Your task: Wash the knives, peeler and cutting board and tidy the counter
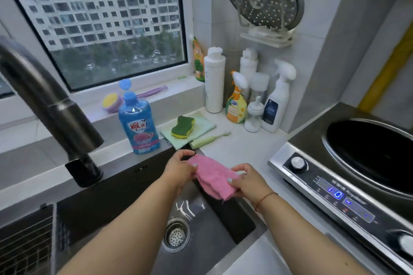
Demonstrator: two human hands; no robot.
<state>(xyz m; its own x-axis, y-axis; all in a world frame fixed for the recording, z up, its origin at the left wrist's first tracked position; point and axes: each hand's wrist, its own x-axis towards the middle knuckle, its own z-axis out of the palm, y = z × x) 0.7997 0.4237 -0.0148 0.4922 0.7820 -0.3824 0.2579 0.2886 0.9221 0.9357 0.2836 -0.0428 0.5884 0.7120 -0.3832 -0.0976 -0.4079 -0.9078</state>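
Note:
A pink cloth (pixel 212 176) hangs stretched between both my hands above the right edge of the dark sink (pixel 125 198). My left hand (pixel 181 167) pinches its far left corner. My right hand (pixel 248 182) grips its near right end. No knife, peeler or cutting board shows in this view. The white counter (pixel 241 147) runs to the right of the sink.
A black faucet (pixel 58 114) arches over the sink at left. Blue dish soap (pixel 138 125), a green-yellow sponge (pixel 183 126) on a folded cloth and several spray bottles (pixel 277 100) stand at the back. An induction cooker (pixel 348 176) fills the right. A wire rack (pixel 24 241) sits bottom left.

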